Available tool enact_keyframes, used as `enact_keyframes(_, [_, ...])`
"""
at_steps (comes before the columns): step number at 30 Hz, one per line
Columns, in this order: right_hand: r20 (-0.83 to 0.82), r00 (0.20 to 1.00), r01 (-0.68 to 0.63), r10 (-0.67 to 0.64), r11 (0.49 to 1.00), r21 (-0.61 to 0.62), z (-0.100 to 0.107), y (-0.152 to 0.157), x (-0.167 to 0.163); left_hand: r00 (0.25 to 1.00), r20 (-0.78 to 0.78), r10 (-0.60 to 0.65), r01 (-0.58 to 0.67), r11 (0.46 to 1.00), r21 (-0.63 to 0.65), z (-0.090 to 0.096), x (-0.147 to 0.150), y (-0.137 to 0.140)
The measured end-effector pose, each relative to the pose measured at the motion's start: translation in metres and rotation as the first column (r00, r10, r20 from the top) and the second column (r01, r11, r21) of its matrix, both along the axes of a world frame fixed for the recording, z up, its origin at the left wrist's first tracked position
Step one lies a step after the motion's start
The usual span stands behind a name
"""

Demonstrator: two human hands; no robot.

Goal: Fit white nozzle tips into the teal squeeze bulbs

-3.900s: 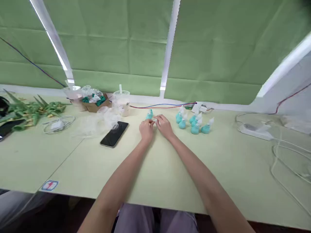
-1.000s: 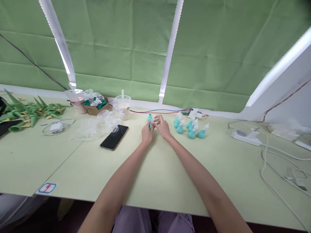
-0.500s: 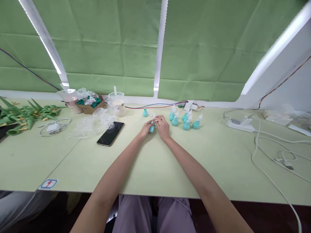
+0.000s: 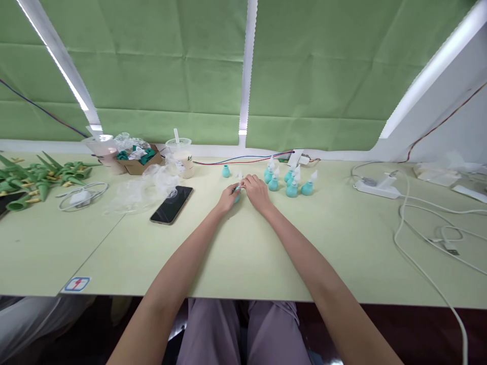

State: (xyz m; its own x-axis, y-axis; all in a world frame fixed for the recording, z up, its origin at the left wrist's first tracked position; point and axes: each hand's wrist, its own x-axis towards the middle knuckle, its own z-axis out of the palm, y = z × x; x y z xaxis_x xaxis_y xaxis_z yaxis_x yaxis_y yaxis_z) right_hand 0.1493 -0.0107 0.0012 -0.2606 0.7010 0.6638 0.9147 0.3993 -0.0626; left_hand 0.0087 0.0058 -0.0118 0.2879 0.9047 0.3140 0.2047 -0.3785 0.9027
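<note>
My left hand is closed around a small teal rubber bulb, partly covered by the fingers, over the middle of the table. My right hand meets it from the right, its fingertips pinched at the bulb's neck on what looks like a small white nozzle; the fingers hide most of it. Just behind the hands lie small whitish pieces, too small to make out. A lone teal bulb without a nozzle stands farther back. To the right, several teal bulbs with pointed white nozzles stand upright in a group.
Left of my hands lie a black phone and crumpled clear plastic. Behind are a drink cup and a cardboard box. Green plastic parts are piled far left. A power strip and white cables occupy the right.
My right hand has shifted slightly, its fingers now closer over the top of the bulb. The bulb is more covered by my left hand. The camera view has moved a little.
</note>
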Motion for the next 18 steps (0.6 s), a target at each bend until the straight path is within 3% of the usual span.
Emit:
enact_keyframes(6, [-0.067, 0.996, -0.065, 0.065, 0.998, 0.007, -0.002, 0.0021, 0.0042, 0.993, -0.118, 0.031, -0.027, 0.999, 0.035, -0.0005, -0.0007, 0.0])
enact_keyframes(18, [-0.353, 0.934, -0.073, 0.059, 0.997, -0.026, -0.0094, 0.0064, 0.0003, 0.99, -0.132, 0.04, -0.034, 0.998, 0.047, -0.0017, 0.0, 0.0027])
